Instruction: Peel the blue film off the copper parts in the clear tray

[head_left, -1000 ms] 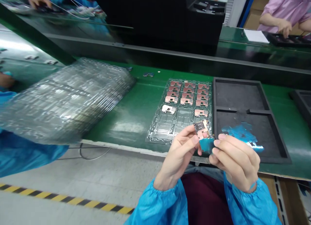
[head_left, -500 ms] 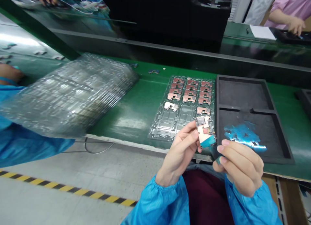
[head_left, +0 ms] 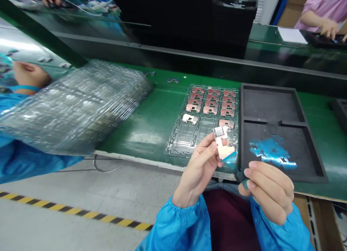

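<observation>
My left hand [head_left: 199, 169] pinches a small copper-coloured circuit part [head_left: 223, 143] with a blue film still stuck along its lower edge. My right hand [head_left: 267, 189] is closed in a pinch on the free end of that blue film [head_left: 238, 171], a little below and to the right of the part. Both hands hover over the near edge of the green belt [head_left: 154, 117], in front of a clear blister tray [head_left: 206, 117] with several copper parts in its far rows.
A black foam tray [head_left: 271, 103] to the right holds a heap of peeled blue films [head_left: 271, 151]. On the left a co-worker's hand [head_left: 28, 76] and blue sleeve carry a stack of clear trays [head_left: 78, 103]. Another person in pink [head_left: 322, 12] works at the far right.
My right hand has drawn down and away from the part, peeling the blue film off it. My left hand has tilted the part. The co-worker's hand has come into view at left.
</observation>
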`<action>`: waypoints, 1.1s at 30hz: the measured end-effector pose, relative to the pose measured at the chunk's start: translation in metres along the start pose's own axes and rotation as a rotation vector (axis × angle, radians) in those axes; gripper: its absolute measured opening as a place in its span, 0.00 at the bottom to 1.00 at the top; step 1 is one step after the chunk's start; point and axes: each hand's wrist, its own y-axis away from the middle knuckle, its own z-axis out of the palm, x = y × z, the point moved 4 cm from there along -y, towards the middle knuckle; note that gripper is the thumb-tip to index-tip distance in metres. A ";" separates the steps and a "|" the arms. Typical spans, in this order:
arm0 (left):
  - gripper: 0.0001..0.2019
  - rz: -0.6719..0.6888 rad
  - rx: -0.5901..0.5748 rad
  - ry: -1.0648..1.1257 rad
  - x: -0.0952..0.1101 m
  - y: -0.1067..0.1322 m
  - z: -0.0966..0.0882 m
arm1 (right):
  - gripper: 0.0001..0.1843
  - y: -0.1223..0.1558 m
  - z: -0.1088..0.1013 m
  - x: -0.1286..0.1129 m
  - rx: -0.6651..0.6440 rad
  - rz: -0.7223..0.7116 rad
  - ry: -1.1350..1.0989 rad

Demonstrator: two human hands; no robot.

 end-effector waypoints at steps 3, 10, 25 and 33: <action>0.17 0.014 0.023 0.020 0.001 -0.001 0.001 | 0.13 0.003 -0.003 -0.005 -0.003 0.013 -0.009; 0.12 0.095 0.054 0.080 0.011 -0.006 0.002 | 0.13 0.016 -0.010 0.012 -0.010 0.135 0.000; 0.18 0.101 0.077 0.130 0.009 -0.007 0.006 | 0.15 0.066 -0.031 0.099 -0.248 0.890 0.406; 0.16 0.182 0.054 0.004 0.002 -0.005 0.007 | 0.10 -0.001 0.033 0.034 -0.322 1.166 -0.624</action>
